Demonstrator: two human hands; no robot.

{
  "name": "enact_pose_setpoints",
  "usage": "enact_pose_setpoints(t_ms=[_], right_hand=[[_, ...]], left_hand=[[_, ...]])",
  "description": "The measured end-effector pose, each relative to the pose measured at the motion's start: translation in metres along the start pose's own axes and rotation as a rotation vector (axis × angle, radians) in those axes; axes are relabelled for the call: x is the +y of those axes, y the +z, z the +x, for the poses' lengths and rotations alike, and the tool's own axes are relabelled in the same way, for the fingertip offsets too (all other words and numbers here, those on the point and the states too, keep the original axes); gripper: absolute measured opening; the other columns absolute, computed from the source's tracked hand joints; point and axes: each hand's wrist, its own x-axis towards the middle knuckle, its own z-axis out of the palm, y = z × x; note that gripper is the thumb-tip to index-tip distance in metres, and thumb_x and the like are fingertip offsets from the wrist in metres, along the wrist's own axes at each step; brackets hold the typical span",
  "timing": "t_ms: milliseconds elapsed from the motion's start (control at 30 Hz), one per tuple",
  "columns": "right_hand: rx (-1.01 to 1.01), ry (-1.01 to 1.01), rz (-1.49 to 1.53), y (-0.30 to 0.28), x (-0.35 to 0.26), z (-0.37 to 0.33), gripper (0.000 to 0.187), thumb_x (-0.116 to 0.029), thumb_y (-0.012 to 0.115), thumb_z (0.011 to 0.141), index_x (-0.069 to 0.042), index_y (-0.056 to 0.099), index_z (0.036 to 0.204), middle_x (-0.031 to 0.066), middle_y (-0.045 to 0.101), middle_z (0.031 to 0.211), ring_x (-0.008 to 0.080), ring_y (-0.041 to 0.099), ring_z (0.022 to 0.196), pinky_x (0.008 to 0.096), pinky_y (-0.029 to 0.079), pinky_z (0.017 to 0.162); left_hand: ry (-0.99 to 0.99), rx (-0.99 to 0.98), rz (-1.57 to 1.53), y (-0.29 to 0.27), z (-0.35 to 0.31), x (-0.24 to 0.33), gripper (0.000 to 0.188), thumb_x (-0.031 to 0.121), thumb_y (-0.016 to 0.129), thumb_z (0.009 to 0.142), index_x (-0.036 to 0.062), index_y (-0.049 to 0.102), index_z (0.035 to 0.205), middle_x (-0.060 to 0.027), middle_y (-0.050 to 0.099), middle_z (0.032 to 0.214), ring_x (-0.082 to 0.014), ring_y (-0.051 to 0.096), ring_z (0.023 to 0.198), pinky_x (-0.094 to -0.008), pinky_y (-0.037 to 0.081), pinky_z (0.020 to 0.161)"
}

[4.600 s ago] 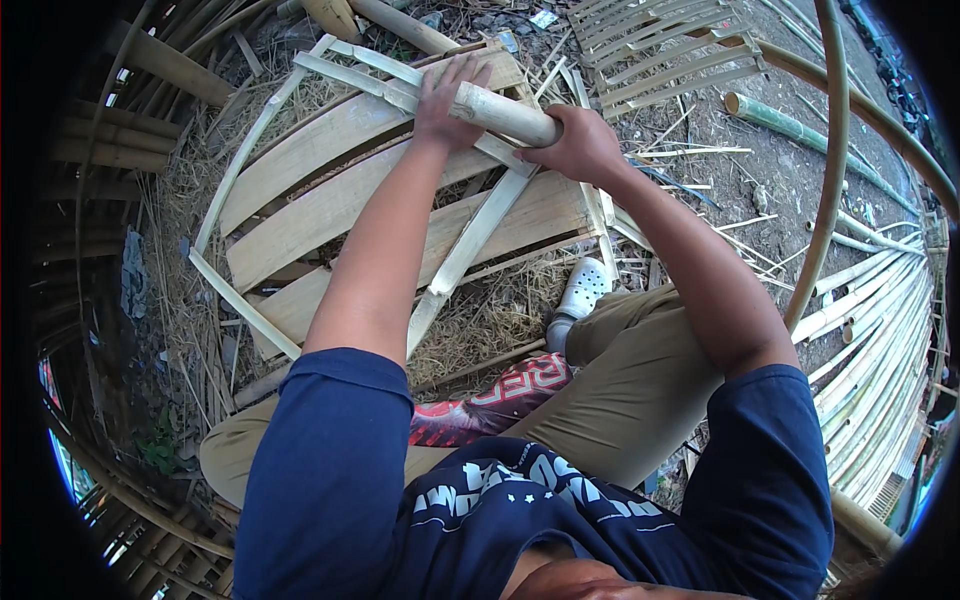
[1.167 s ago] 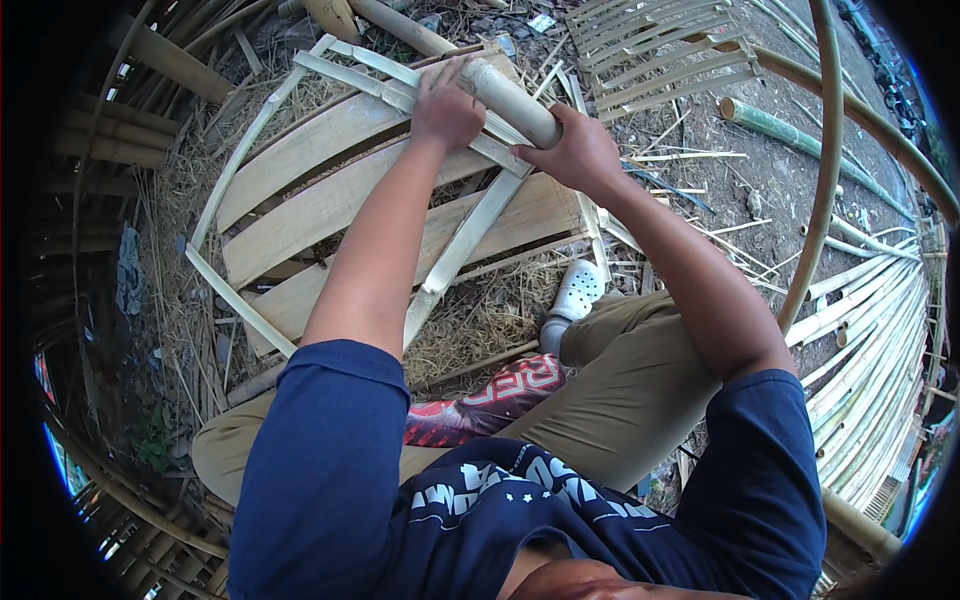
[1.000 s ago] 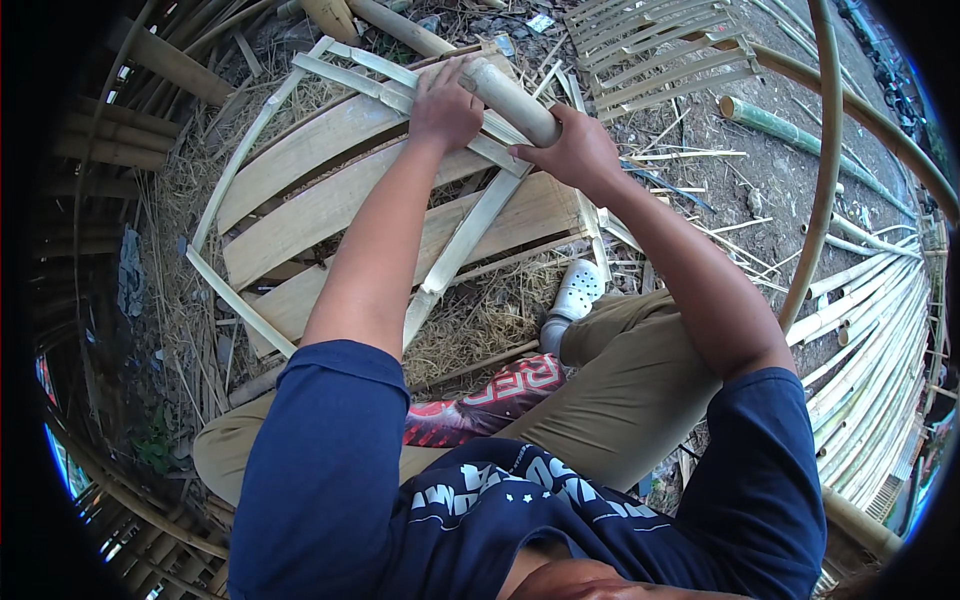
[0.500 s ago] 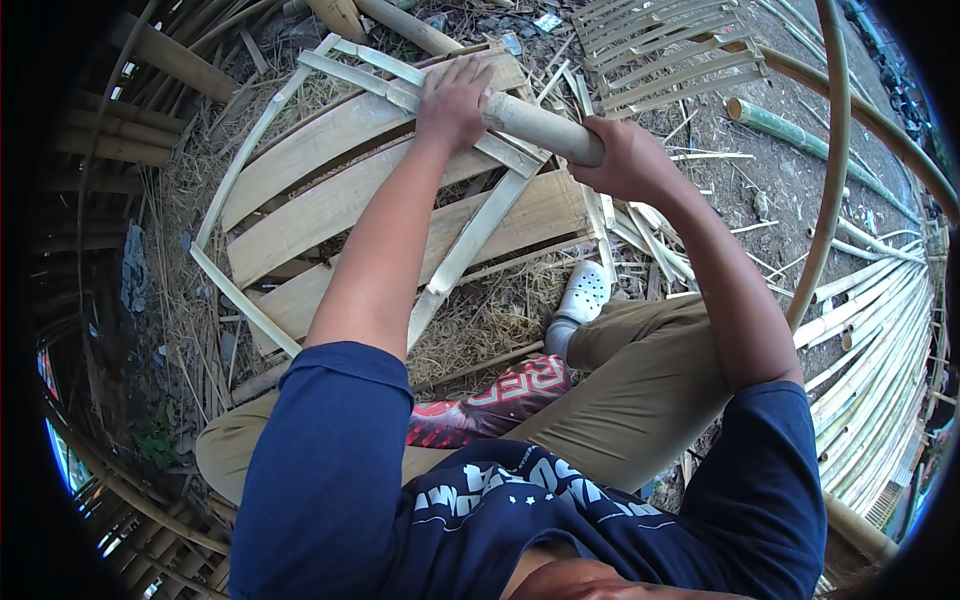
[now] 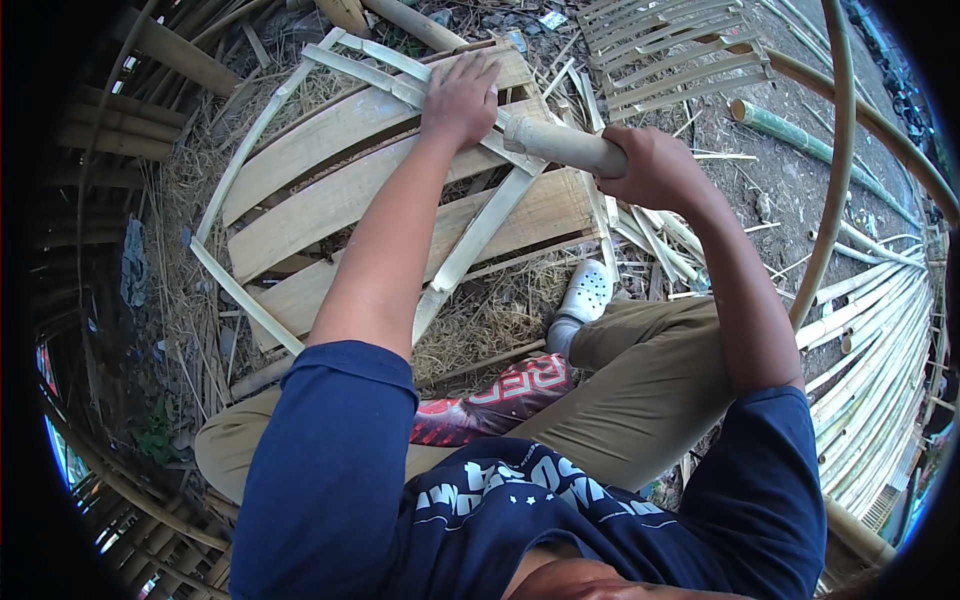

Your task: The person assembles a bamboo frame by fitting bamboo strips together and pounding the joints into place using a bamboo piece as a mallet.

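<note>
My right hand (image 5: 650, 165) is wrapped around one end of a short, thick bamboo pole (image 5: 565, 145). The pole's other end hangs over a split bamboo strip (image 5: 372, 75), near a corner of a bent-strip frame; I cannot tell whether they touch. My left hand (image 5: 462, 103) lies on that strip with its fingers stretched out, pressing it against a slatted wooden pallet (image 5: 330, 222). The frame's left side strip (image 5: 245, 150) juts past the pallet, and another strip (image 5: 485, 225) slants back toward me from the corner.
A slatted bamboo panel (image 5: 670, 55) lies beyond the pallet. At right, many bamboo poles (image 5: 880, 370) are stacked beside a curved upright pole (image 5: 840, 170). A green bamboo pole (image 5: 780, 127) rests on the ground. My white clog (image 5: 587, 290) stands near the pallet's edge, among bamboo scraps.
The short bamboo pole in my right hand has shifted right and a little nearer to me, away from my left hand. My left hand stays on the strip.
</note>
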Motion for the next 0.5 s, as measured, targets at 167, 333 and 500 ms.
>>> enact_pose_setpoints(t_ms=[167,333,500], right_hand=[[-0.02,-0.01,-0.004,0.0,0.003,0.0,0.044,-0.031,0.081,0.078,-0.008,0.073,0.114,0.0151,0.077,0.095,0.036,0.076,0.091,0.0481,0.06,0.085],[0.269,-0.01,0.431,-0.008,-0.013,-0.007,0.043,-0.019,0.085,0.078,-0.002,0.069,0.114,0.0177,0.077,0.095,0.0343,0.076,0.089,0.0481,0.059,0.082],[0.148,-0.018,-0.147,0.013,-0.005,-0.006,0.034,-0.025,0.08,0.083,-0.007,0.067,0.11,0.0123,0.075,0.087,0.0315,0.075,0.079,0.0468,0.058,0.074]], left_hand=[[0.016,0.006,0.002,0.002,0.001,-0.001,0.054,0.031,0.04,0.108,0.0256,0.047,0.161,-0.0034,0.039,0.171,-0.024,0.032,0.159,-0.0529,0.019,0.131],[-0.003,0.017,-0.045,0.004,0.0,-0.004,0.054,0.031,0.044,0.106,0.0259,0.051,0.159,-0.0027,0.042,0.17,-0.0232,0.032,0.159,-0.0542,0.018,0.132],[0.01,-0.003,-0.042,0.005,0.004,-0.001,0.055,0.031,0.042,0.107,0.0265,0.047,0.161,-0.0024,0.039,0.171,-0.0226,0.031,0.16,-0.0535,0.017,0.132]])
